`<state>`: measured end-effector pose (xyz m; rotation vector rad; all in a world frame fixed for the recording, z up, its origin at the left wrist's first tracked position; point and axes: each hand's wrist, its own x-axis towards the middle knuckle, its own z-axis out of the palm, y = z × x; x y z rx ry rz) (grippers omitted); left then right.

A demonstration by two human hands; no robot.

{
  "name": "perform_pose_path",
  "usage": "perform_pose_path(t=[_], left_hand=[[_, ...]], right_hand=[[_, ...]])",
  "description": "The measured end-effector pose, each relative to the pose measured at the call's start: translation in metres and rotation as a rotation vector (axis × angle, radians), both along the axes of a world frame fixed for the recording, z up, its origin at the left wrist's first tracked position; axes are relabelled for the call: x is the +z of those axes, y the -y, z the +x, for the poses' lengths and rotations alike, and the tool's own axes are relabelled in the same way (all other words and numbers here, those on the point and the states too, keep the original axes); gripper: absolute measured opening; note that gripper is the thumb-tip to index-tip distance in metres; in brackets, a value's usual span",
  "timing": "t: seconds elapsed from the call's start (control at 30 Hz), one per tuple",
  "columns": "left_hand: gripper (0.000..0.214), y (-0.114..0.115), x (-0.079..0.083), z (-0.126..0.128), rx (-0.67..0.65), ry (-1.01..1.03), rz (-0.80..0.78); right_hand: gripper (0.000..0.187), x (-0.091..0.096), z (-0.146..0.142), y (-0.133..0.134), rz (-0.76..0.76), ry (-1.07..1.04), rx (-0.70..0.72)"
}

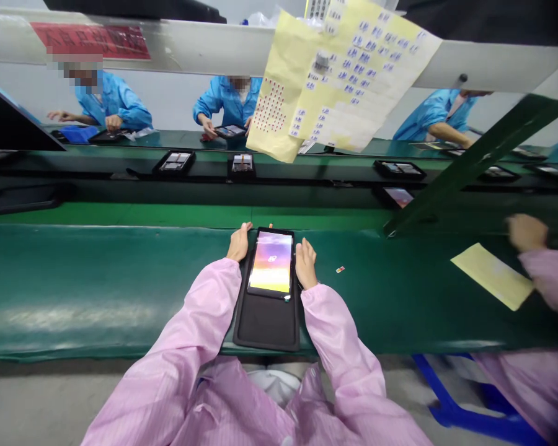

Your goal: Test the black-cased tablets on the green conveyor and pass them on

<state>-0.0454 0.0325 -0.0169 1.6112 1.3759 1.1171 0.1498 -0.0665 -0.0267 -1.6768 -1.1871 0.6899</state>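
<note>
Head cam: lit tablet (270, 263) is mid-frame, lying on the upper part of a black tray (266, 322) on the green counter (97, 272). Left hand (239, 243) and right hand (306, 260) flank it; honestly can't tell if either's gripping anything.

Wearer had on a pink smock (242, 409), fabric finely striped and creased. Left sleeve (190, 328) and right sleeve (339, 341), on either side of the smock's front, were long and loose, each narrowing to a gathered cuff (229, 266). Left hand (239, 243) and right hand (305, 263) were bare.
</note>
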Motion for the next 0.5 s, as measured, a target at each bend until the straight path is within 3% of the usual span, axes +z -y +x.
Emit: perform_pose_path(t=[0.1, 0.23, 0.37, 0.5], left_hand=[[0.065, 0.018, -0.017, -0.012, -0.028, -0.061, 0.015], [0.059, 0.054, -0.033, -0.007, -0.073, -0.130, 0.040], [0.058, 0.081, -0.039, 0.003, 0.008, -0.114, 0.011], [0.056, 0.089, -0.039, 0.005, 0.077, -0.043, -0.060]], right_hand=[[0.094, -0.015, 0.000, 0.020, -0.048, -0.008, 0.028], [0.092, -0.029, -0.011, 0.037, -0.060, 0.001, 0.109], [0.093, -0.028, -0.005, 0.032, -0.050, 0.015, 0.165], [0.087, -0.025, 0.015, 0.028, -0.035, -0.001, 0.234]])
